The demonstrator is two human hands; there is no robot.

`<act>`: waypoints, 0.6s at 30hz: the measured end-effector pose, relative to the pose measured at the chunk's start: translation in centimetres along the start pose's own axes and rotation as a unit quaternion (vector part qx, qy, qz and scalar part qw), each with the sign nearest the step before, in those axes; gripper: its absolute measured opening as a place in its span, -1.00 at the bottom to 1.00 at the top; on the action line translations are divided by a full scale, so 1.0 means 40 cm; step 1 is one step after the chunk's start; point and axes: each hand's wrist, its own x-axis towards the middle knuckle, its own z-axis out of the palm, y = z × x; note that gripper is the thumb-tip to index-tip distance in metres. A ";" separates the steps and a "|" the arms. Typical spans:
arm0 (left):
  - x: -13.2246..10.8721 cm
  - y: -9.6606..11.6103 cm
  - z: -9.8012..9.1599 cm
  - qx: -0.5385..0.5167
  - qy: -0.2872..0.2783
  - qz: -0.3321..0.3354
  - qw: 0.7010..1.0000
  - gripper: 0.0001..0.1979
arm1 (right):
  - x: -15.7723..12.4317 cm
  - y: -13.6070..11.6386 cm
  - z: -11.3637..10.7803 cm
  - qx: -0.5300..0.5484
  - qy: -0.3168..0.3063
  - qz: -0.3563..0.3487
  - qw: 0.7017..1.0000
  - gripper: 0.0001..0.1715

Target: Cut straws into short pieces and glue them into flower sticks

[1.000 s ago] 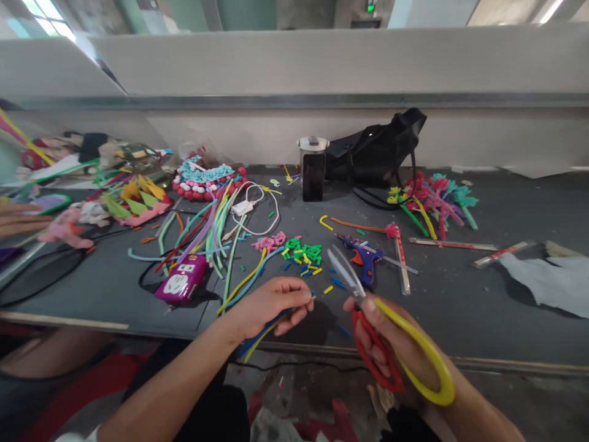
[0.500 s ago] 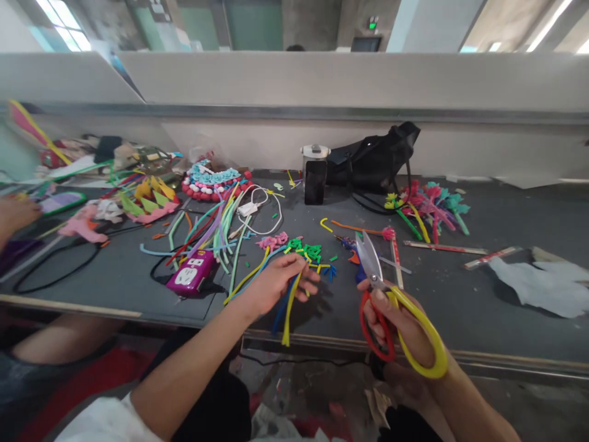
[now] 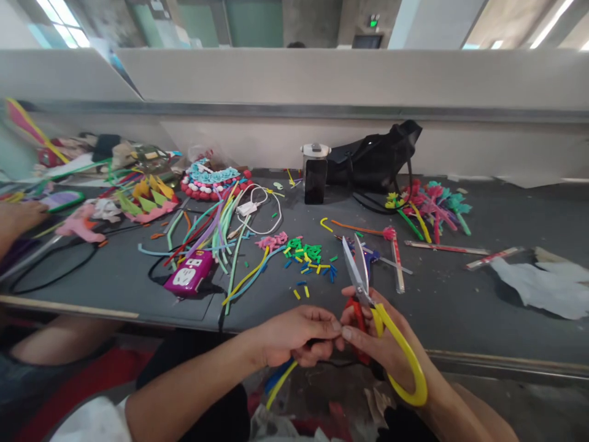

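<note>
Blue and yellow strips have moved lower, hanging below the left grip.

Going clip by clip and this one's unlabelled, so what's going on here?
A person's left grip holds blue and yellow strips, which trail below it. The right grip holds scissors, blades apart. Both grips are close together at the table's near edge. Short green, yellow and blue pieces lie beyond, with a glue gun to their right.

One head-height view, forward and down across the nearby tabletop toward a partition.
</note>
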 end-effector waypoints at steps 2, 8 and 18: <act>-0.001 0.003 -0.003 -0.013 -0.005 -0.006 1.000 -0.66 | -0.001 -0.003 0.005 -0.021 0.002 -0.008 1.000 -0.44; -0.007 0.013 -0.014 0.031 0.002 -0.004 1.000 -0.65 | -0.007 0.000 0.021 -0.085 0.068 -0.032 0.994 -0.54; -0.050 0.048 -0.043 0.055 0.151 0.099 0.982 -0.70 | -0.021 0.024 0.033 -0.011 0.036 0.049 0.998 -0.31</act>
